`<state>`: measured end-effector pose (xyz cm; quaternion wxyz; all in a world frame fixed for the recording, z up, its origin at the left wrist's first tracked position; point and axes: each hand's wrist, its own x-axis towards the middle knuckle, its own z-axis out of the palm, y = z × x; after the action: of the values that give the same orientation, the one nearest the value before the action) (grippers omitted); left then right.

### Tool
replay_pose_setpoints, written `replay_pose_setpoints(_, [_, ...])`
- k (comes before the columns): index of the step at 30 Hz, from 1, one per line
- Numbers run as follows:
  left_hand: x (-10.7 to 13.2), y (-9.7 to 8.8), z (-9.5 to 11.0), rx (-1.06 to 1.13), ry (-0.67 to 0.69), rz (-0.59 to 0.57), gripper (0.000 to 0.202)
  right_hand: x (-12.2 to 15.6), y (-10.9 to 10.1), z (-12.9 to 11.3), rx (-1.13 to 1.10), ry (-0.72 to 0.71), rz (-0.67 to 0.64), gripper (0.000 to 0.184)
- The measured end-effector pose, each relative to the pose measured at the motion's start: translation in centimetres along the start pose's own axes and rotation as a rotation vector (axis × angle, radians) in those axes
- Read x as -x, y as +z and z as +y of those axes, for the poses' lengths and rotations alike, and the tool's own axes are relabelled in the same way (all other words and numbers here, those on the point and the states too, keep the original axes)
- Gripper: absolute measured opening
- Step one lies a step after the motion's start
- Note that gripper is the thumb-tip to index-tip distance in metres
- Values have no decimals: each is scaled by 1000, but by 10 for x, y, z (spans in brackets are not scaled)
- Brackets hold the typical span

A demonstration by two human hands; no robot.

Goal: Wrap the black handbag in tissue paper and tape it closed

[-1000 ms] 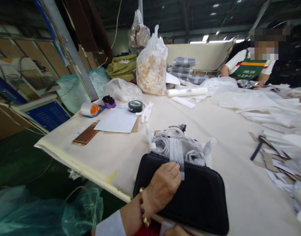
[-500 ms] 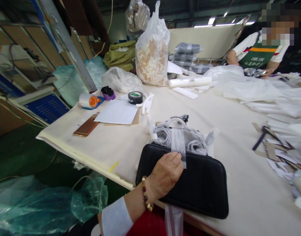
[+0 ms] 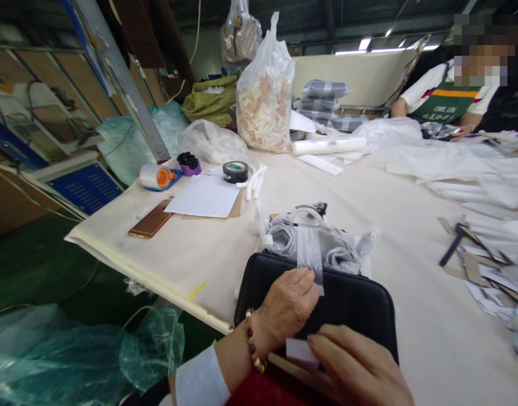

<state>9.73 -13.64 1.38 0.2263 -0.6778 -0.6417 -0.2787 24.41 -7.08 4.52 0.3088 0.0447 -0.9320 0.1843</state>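
Observation:
A black zip-style case (image 3: 360, 304) lies near the front edge of the table. A clear plastic strip (image 3: 308, 248) runs down over its back edge. My left hand (image 3: 286, 304), with a beaded bracelet at the wrist, rests on the case with its fingers closed on the strip's lower end. Closer to me, my right hand (image 3: 360, 361) pinches a small whitish piece (image 3: 301, 351) between thumb and fingers; what it is I cannot make out. Behind the case sits a bagged bundle of coiled grey cords (image 3: 280, 237).
To the left lie a phone (image 3: 151, 219), white paper (image 3: 203, 196), a black tape roll (image 3: 235, 171) and a clear tape roll (image 3: 155, 176). A filled plastic bag (image 3: 265, 101) stands behind. Scraps (image 3: 474, 265) lie right; a co-worker (image 3: 445, 98) is at the far right.
My right hand has come into view at the lower right with a whitish piece in its fingers. My left hand stays on the strip over the case. The view has shifted slightly.

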Motion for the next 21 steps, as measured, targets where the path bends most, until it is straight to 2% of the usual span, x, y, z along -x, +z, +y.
replay_pose_setpoints(4, [-1, 0, -5, 156, -92, 35, 36, -21, 7, 25, -62, 142, 47, 18])
replay_pose_setpoints(7, [-3, -1, -9, 294, -187, 102, 25, -19, 17, 36, -26, 199, 74, 18])
replay_pose_setpoints(11, [-6, -6, -11, 392, -247, 171, 15, -12, 28, 42, 89, 270, 29, 21])
replay_pose_setpoints(15, [-8, -14, -10, 274, -135, 177, 16, -15, 33, 42, 188, 339, 57, 29])
replay_pose_setpoints(18, [-10, -19, -8, 194, -13, 130, 19, -21, 34, 43, 239, 353, 102, 31])
replay_pose_setpoints(21, [-12, -21, -8, 177, 42, 79, 21, -24, 35, 46, 225, 407, 121, 27])
